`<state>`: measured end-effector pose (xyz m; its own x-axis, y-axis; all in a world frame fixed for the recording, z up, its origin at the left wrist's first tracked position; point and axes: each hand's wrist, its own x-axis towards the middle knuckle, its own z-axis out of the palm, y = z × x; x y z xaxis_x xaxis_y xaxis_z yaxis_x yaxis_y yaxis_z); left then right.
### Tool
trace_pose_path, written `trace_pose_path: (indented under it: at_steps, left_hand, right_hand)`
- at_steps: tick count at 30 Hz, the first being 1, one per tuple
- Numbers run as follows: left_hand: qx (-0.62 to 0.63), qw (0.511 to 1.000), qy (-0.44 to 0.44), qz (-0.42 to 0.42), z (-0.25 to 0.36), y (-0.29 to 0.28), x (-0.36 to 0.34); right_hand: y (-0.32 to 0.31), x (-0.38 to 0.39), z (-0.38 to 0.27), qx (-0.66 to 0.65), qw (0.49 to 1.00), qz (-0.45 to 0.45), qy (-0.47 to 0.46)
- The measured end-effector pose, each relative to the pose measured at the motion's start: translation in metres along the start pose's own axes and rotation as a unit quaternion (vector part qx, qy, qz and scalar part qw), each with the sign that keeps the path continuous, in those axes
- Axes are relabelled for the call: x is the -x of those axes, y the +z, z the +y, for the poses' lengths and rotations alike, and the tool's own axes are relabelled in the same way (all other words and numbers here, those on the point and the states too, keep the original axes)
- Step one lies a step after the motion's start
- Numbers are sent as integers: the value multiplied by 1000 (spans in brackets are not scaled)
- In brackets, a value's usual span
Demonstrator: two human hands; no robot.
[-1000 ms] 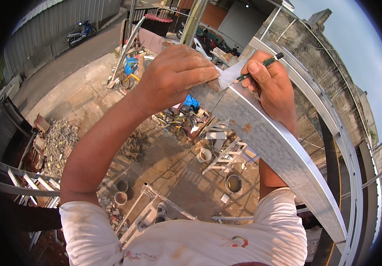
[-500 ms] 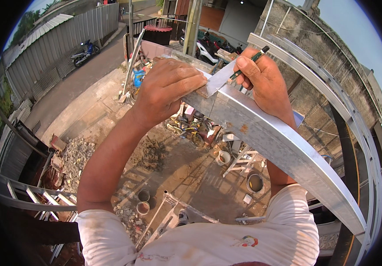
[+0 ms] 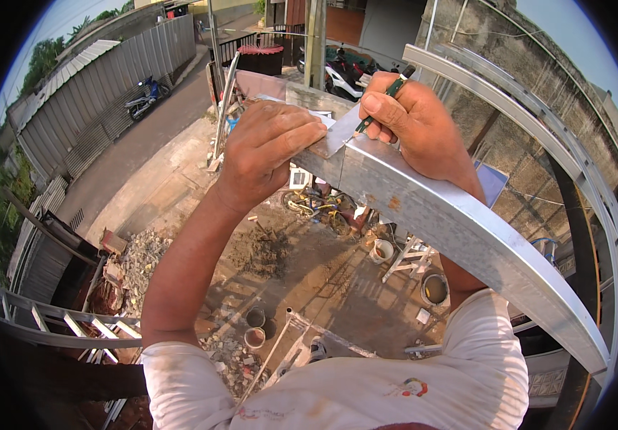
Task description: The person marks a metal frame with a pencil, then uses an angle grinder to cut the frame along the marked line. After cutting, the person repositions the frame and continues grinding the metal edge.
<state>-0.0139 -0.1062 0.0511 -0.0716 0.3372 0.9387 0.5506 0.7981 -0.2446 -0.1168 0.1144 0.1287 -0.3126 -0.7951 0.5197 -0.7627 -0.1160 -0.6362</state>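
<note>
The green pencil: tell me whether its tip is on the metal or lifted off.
On it: the green pencil in the right hand meets the metal beam.

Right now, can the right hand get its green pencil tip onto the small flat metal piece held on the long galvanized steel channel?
Probably yes: the right hand holds the green pencil with its tip at the flat metal piece, which the left hand pins uncovered there.
</note>
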Motion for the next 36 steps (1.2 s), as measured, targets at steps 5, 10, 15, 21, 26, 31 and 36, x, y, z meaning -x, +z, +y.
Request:
trace_pose_path:
  at_steps: [5,10,15,21,26,31,36]
  left_hand:
    - [-10,1000,-4,-10,1,-2,-1]
    - [-9,1000,-8,-7,2,-1,-1]
    - [-5,1000,-10,-7,2,-1,-1]
    - [-19,999,-19,-25,6,-2,-3]
    - [-24,1000,-11,-11,4,-1,1]
    - [-58,997,-33,35,3,-3,4]
    - [-109,977,-109,149,9,-42,4]
  right_hand:
    - [-1,0,1,-1,1000,11,18]
    - [0,-3,-9,-15,998,-39,-37]
    - [-2,-1,-3,16,1000,-3,-8]
    - [-3,-2,1,48,998,6,-27]
    - [-6,2,20,21,987,152,49]
    - [-15,22,40,-189,933,306,-1]
    - [-7,83,63,-205,907,367,23]
